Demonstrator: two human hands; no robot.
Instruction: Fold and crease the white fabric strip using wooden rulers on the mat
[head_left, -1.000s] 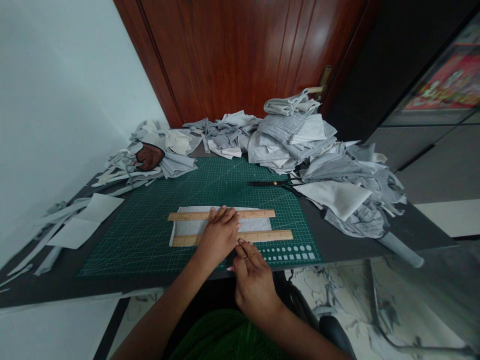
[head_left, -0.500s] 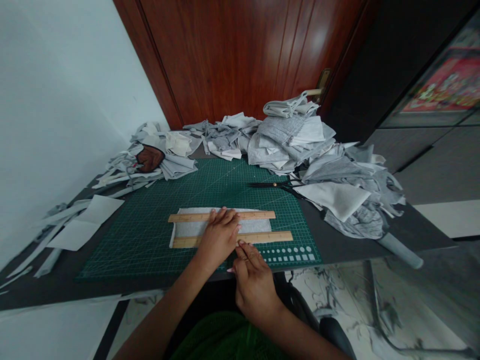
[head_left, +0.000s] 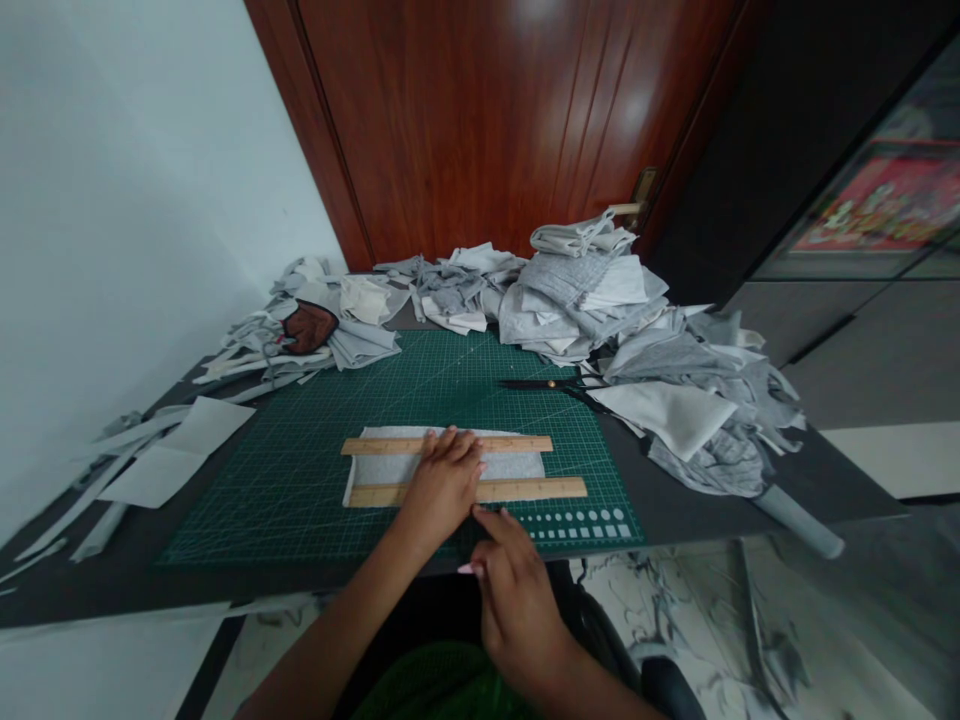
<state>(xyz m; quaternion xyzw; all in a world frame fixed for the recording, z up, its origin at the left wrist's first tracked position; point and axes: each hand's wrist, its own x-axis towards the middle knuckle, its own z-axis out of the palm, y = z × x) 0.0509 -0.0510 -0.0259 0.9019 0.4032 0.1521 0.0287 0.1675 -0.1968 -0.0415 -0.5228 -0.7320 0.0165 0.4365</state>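
A strip of pale grey fabric (head_left: 375,468) lies flat on the green cutting mat (head_left: 285,470). Two wooden rulers rest across it: the upper ruler (head_left: 517,444) near its far edge, the lower ruler (head_left: 536,489) along its near edge. My left hand (head_left: 444,482) is spread flat over both rulers and the fabric, pressing down. Just below the lower ruler is my right hand (head_left: 517,590), index finger stretched towards the left hand, other fingers curled in. A small pink tip (head_left: 466,568) pokes out at its left side; what it belongs to is unclear.
Black scissors (head_left: 551,384) lie on the mat's far right, handles against a large heap of grey fabric (head_left: 577,290). More scraps line the back and left, with a brown piece (head_left: 309,327) among them. White paper (head_left: 176,450) lies left. The table's front edge is close.
My right hand has drawn back slightly from the lower ruler, its index finger straighter. My left hand stays on the rulers. The whole view has shifted a little.
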